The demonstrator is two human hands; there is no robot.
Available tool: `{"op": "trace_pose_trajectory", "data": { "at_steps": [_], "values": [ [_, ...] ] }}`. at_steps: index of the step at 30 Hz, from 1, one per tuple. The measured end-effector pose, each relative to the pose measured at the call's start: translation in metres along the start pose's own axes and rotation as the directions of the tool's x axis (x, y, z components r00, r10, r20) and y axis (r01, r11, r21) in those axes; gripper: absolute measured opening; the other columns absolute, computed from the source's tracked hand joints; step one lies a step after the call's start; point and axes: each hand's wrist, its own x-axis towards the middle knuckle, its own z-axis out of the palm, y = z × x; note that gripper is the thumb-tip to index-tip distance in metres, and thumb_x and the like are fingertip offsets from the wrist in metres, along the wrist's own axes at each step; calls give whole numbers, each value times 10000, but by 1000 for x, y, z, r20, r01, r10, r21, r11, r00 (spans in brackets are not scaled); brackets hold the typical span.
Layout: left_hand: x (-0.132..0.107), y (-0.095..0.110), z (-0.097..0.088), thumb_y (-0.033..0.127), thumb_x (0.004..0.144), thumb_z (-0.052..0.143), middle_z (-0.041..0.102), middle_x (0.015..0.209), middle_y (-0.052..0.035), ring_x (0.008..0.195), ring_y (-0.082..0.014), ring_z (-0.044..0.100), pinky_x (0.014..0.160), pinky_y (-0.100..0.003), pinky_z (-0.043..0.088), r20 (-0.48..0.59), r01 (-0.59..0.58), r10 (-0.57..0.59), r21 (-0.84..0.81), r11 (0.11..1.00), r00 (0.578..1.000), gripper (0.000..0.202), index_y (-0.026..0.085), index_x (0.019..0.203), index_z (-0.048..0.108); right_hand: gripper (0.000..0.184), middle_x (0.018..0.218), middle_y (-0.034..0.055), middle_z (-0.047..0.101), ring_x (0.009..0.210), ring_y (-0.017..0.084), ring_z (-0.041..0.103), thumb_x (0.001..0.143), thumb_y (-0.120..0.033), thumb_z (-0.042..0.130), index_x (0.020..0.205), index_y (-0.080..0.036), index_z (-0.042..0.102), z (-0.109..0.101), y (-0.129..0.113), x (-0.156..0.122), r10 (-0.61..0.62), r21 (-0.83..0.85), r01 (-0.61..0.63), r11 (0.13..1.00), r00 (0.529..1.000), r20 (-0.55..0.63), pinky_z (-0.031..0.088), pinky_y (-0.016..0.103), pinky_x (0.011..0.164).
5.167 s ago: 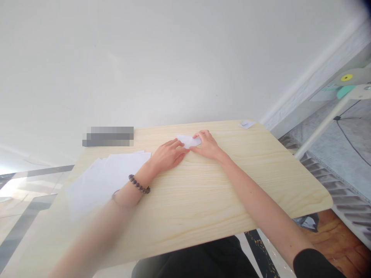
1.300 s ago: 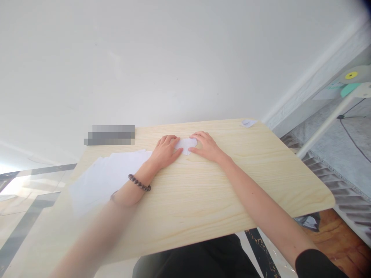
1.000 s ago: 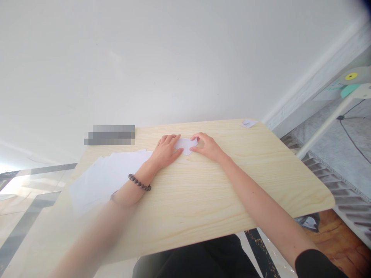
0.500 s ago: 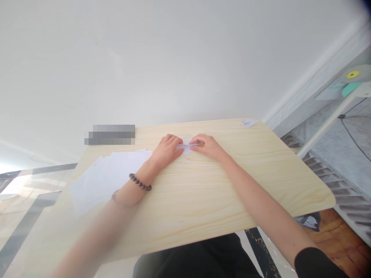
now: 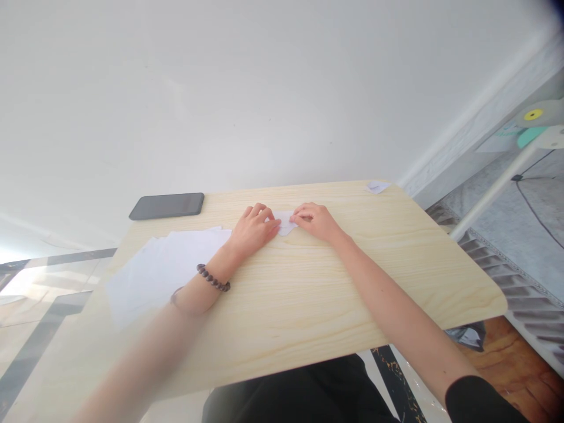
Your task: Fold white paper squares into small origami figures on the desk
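Observation:
A small folded piece of white paper (image 5: 286, 221) lies on the wooden table between my two hands. My left hand (image 5: 255, 228), below which a beaded bracelet circles the wrist, grips the paper's left end with thumb and fingers. At the right end, my right hand (image 5: 318, 221) pinches it between thumb and fingertips. Both hands rest low at the tabletop, and they partly cover the paper's ends. The paper's lower edge comes to a blunt point toward me.
White paper sheets (image 5: 171, 258) lie spread beneath and beside my left forearm. A dark phone (image 5: 167, 205) rests at the table's back left. Another folded paper (image 5: 378, 187) sits at the far right corner. The table (image 5: 282, 317) stands against a white wall; a pale pole rises to its right.
The flap that stood up along the paper's middle now lies flatter toward me. My fingers and thumbs have shifted slightly on it; my arms have barely moved.

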Motion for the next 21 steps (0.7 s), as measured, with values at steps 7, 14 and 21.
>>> {"op": "trace_pose_trajectory", "data": {
  "at_steps": [7, 14, 21],
  "values": [
    [-1, 2, -2, 340, 848, 424, 571, 837, -86, 884, -223, 466, 726, -346, 361, 4, 71, -72, 50, 996, 997, 292, 188, 926, 662, 206, 723, 19, 602, 639, 115, 510, 756, -276, 527, 589, -177, 595, 0, -1, 1, 59, -30, -60, 998, 998, -25, 400, 254, 628],
    [-1, 0, -5, 331, 863, 392, 545, 805, -83, 851, -206, 465, 698, -330, 372, 26, 85, -85, -28, 996, 996, 322, 184, 846, 678, 140, 762, 15, 575, 719, 133, 503, 714, -328, 597, 719, -189, 584, 2, 1, 0, 25, -103, -24, 994, 1000, 10, 402, 270, 702],
    [-3, -8, 4, 343, 842, 440, 560, 870, -59, 867, -190, 467, 782, -338, 395, 16, 211, -213, -213, 954, 977, 264, 226, 906, 669, 153, 856, 16, 540, 772, 133, 500, 741, -357, 579, 806, -221, 605, 2, -1, -2, 48, -97, -40, 994, 996, 79, 400, 275, 727]
  ]
}}
